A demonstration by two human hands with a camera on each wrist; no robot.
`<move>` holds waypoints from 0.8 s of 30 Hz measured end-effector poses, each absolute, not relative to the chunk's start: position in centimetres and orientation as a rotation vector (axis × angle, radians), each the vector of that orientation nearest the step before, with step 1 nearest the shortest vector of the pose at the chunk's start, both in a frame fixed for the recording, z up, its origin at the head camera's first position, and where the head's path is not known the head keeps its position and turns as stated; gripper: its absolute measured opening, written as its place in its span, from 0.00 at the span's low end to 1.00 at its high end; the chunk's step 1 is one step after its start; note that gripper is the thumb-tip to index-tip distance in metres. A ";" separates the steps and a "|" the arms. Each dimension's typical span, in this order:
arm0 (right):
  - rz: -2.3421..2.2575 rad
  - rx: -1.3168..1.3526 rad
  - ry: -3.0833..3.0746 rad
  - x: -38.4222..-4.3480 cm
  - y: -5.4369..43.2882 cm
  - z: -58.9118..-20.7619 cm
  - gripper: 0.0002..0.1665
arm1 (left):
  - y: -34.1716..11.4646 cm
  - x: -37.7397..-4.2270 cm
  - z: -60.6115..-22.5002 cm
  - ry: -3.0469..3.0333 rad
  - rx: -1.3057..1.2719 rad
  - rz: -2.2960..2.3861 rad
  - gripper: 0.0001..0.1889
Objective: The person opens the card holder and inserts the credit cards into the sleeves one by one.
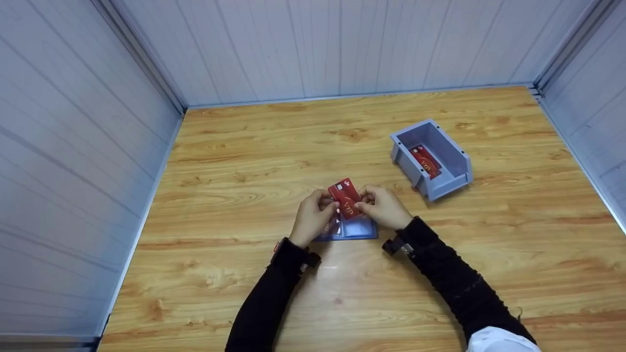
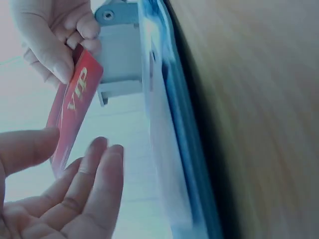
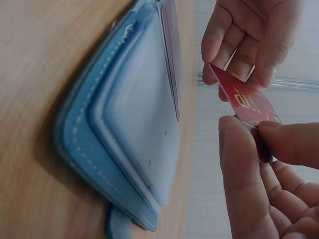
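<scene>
A wood-grained counter (image 1: 244,181) filled the floor of a booth, with a pale panelled back wall (image 1: 318,49) behind it and similar walls at left (image 1: 73,161) and right (image 1: 596,98). Dull metal strips ran down the corners. Toward the right of the counter sat a grey bin (image 1: 452,151), set at an angle, with red VIP cards (image 1: 425,162) lying on its bottom. A blue wallet (image 1: 359,230) lay open near the middle of the counter, a clear pocket on its right side and something reddish in its left.

Just above the wallet, the hands met at a red card (image 1: 346,198) lettered VIP in gold, held clear of the counter. The right hand (image 1: 386,208) pinched the card's right side, thumb on its face and fingers behind. The left hand (image 1: 310,217) stood loosely spread about the opposite edge, thumb and fingertips well apart; how firmly it touched the card could not be told. Black sleeves (image 1: 264,303) covered both arms.
</scene>
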State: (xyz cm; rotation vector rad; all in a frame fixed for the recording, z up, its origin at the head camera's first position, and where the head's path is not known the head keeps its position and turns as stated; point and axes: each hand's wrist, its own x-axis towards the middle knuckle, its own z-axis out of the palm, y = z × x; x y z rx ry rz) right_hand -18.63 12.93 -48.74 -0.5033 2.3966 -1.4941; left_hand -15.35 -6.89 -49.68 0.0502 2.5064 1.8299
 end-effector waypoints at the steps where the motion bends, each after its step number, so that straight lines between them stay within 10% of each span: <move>1: -1.508 -0.505 2.380 -18.6 12.9 -48.8 0.07 | -6.8 -15.4 -49.7 2.483 0.053 1.858 0.13; 24: -1.276 -0.542 2.594 -18.6 13.6 -48.3 0.13 | -7.4 -15.3 -49.1 2.458 0.046 1.912 0.09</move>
